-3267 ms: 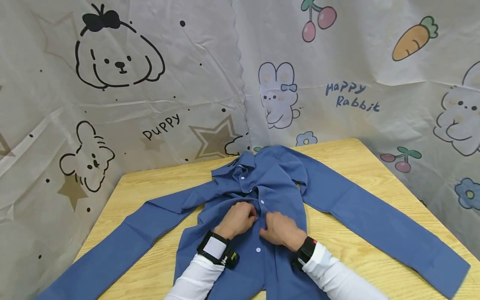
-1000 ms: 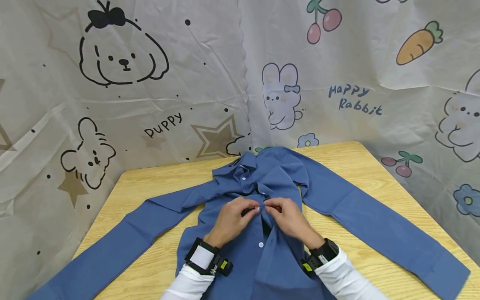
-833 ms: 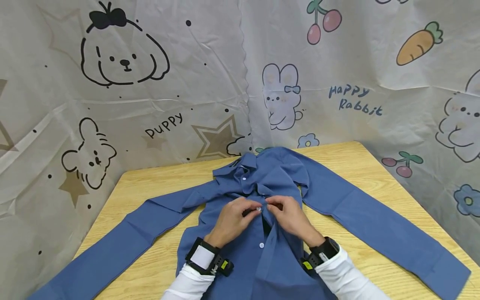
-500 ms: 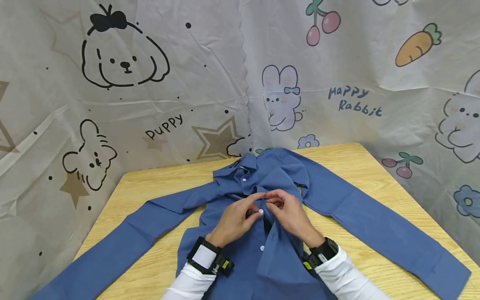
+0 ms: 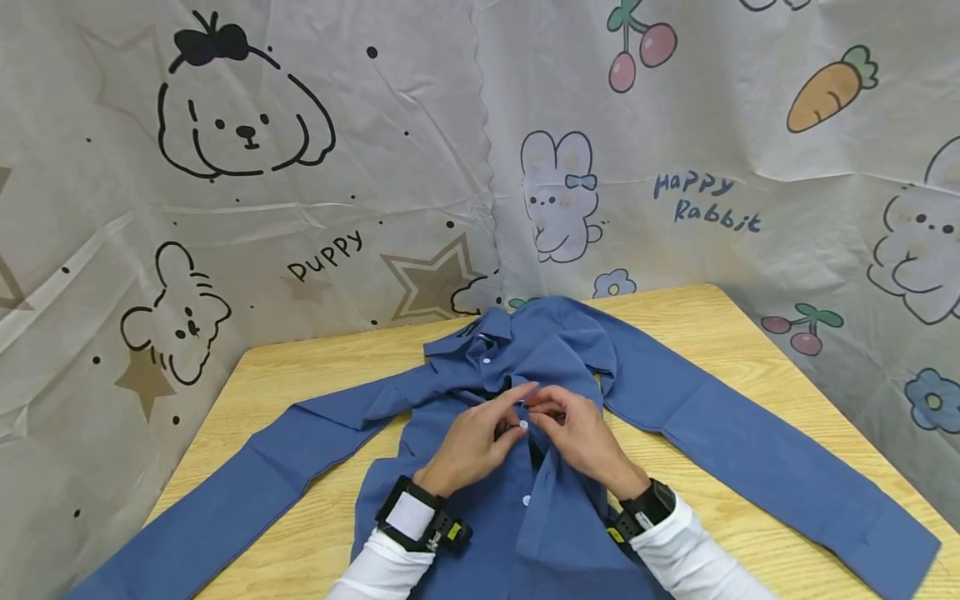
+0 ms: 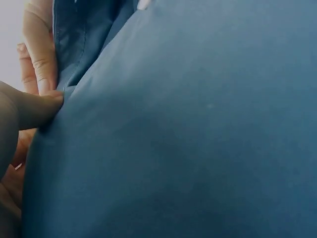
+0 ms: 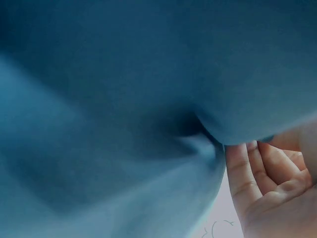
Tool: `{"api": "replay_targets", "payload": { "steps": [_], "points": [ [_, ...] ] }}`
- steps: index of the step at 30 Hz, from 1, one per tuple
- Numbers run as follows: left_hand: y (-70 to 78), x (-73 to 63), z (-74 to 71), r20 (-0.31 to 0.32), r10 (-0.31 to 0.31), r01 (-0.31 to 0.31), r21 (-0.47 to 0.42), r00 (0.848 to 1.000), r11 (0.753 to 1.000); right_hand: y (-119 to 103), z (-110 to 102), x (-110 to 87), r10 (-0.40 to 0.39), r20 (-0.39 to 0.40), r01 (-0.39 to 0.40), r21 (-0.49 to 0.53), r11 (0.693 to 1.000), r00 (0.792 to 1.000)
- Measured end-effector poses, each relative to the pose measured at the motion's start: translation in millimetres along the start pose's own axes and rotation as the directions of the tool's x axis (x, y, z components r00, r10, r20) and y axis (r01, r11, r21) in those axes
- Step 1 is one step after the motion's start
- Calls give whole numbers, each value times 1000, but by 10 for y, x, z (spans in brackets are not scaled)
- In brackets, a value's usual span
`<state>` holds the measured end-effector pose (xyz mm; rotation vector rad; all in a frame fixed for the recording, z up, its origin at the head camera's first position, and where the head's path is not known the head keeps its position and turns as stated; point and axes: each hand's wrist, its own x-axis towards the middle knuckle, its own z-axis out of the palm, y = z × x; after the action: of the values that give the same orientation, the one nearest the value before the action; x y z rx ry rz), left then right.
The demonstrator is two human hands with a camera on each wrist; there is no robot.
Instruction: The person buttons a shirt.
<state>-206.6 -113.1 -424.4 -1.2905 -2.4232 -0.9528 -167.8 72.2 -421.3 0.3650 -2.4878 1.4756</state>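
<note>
A blue long-sleeved shirt lies front up, its collar at the far side. My left hand pinches the front edge, thumb beside a white button and index finger reaching toward the other hand. Opposite it, my right hand pinches the facing front edge between thumb and fingers. Both sets of fingertips almost meet. Below them the front gapes, and another white button shows. In the left wrist view a thumb presses the cloth; in the right wrist view fingers hold a fold's edge.
The shirt lies on a wooden table. One sleeve stretches to the near left, the other sleeve to the near right. A printed curtain hangs behind the table and along its sides. A button sits near the collar.
From lower on the front, both hands have moved up and brought their fingertips together at the edges. The left index finger has stretched forward, baring the button; the lower front edge has folded aside.
</note>
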Motion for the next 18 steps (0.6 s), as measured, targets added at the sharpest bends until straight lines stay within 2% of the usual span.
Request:
{"api": "replay_targets", "payload": {
  "steps": [4,8,11,18],
  "points": [
    [15,-4,40,-49,8,-4,88,999,996,-2,16,-11,13,2,-13,8,1000,1000],
    [71,-11,70,-103,-31,46,146,994,988,-5,30,-22,23,-2,-23,11,1000,1000],
    [122,-1,76,-120,-63,81,145,991,986,2,36,-25,28,0,-28,9,1000,1000],
    [142,5,96,-119,-87,101,120,989,988,25,60,-37,38,2,-38,10,999,999]
  ]
}}
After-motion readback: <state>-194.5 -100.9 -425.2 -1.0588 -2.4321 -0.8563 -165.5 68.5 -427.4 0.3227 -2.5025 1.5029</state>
